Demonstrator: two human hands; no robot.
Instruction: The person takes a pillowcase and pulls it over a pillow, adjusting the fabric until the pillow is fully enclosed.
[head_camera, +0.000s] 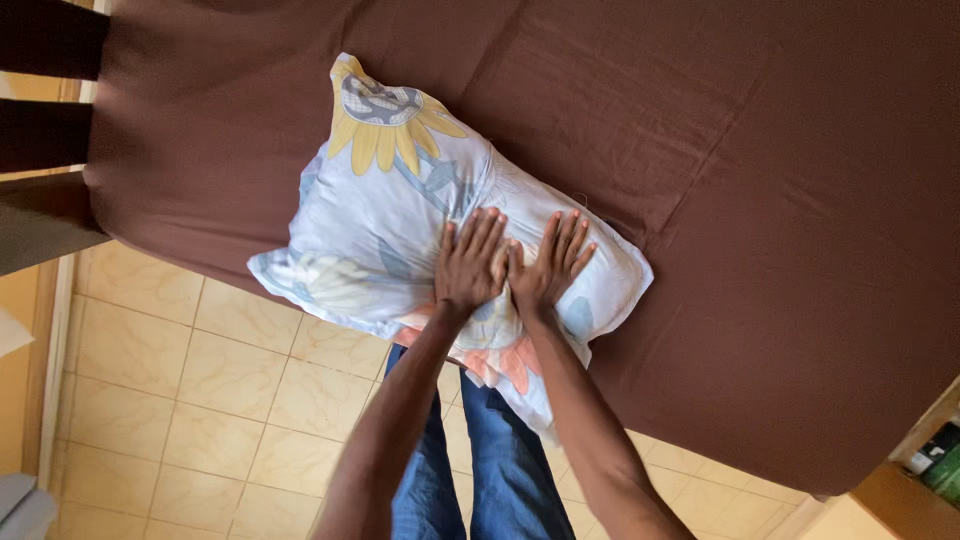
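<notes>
A brown sheet (760, 200) covers the bed and fills most of the view, smooth but for a few long creases running across it, its near edge hanging over a floor of pale yellow tiles (200, 400) on the left. At the far left edge dark wooden bars (45, 90) show against a light wall, and down at the near right corner there is a wooden shelf (915, 490) with some small dark and green items on it, too small to make out. On the sheet, close to the near edge of the bed, lies a pillow (400, 200) in a pale blue flowered case, a big yellow flower at its far end and an orange one at the near end, which droops a little over the bed's edge. Both hands are flat on the pillow's middle, side by side and touching at the thumbs. The left hand (470, 268) lies palm down with its fingers stretched out straight and slightly apart, pointing toward the far side of the bed. The right hand (548, 268) lies just beside it, also palm down, fingers fanned a bit wider. Neither hand grips anything; the palms simply press onto the cloth. Below the forearms, blue jeans (500, 470) show above the tiles.
</notes>
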